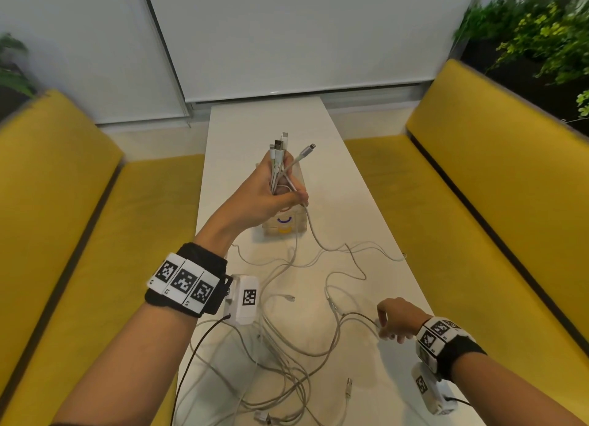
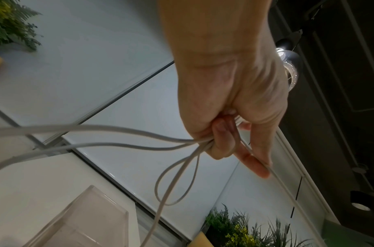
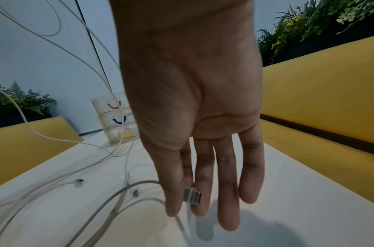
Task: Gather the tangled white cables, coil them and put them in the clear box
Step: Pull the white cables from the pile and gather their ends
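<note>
My left hand (image 1: 282, 186) is raised above the far half of the white table (image 1: 376, 221) and grips a bunch of white cable ends (image 1: 280, 148), their connectors pointing up. From that left hand (image 2: 228, 143) the cables (image 2: 177, 175) hang down in loops to the tangle of white cables (image 1: 287, 346) spread over the near table. My right hand (image 1: 387, 330) is low at the right and pinches one cable's connector (image 3: 193, 196) between thumb and index finger, the other fingers straight. The clear box (image 1: 283, 228), a small unit with red, blue and yellow handles (image 3: 116, 120), stands right behind my left hand.
Yellow benches (image 1: 79, 234) (image 1: 494, 202) run along both sides of the narrow table. Green plants (image 1: 541, 27) sit behind the right bench. A loose connector (image 1: 349, 389) lies near the front edge. A black wire (image 1: 197, 339) hangs from my left wrist camera.
</note>
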The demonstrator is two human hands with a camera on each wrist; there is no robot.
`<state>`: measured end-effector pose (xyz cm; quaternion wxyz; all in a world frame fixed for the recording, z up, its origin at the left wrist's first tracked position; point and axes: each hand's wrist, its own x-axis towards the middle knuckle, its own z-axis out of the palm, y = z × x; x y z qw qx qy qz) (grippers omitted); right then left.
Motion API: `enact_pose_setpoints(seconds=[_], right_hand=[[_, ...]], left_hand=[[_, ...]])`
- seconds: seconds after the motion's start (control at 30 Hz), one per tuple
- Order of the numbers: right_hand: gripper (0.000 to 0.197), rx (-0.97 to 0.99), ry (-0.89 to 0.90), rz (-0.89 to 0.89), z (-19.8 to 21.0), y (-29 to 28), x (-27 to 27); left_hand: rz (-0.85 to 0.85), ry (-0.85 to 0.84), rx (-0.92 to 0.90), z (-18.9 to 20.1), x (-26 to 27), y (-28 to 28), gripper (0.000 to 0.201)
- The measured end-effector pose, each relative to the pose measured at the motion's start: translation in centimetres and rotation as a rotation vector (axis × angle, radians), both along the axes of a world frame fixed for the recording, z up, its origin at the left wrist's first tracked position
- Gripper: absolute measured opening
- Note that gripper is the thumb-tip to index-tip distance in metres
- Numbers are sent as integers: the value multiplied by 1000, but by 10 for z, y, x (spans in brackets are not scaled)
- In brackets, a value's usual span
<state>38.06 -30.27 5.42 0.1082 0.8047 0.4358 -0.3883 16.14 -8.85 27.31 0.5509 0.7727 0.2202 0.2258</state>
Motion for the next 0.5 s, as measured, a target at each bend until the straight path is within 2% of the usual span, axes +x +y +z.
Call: enact_pose_setpoints(seconds=[0.23,0.5], right_hand=[[18,12,10,-8,-4,0,1],[21,19,6,-29,-15,-7,-5]], left_hand=[[133,-94,-53,3,3,-1,37],[281,-200,-154,10,6,2,10]])
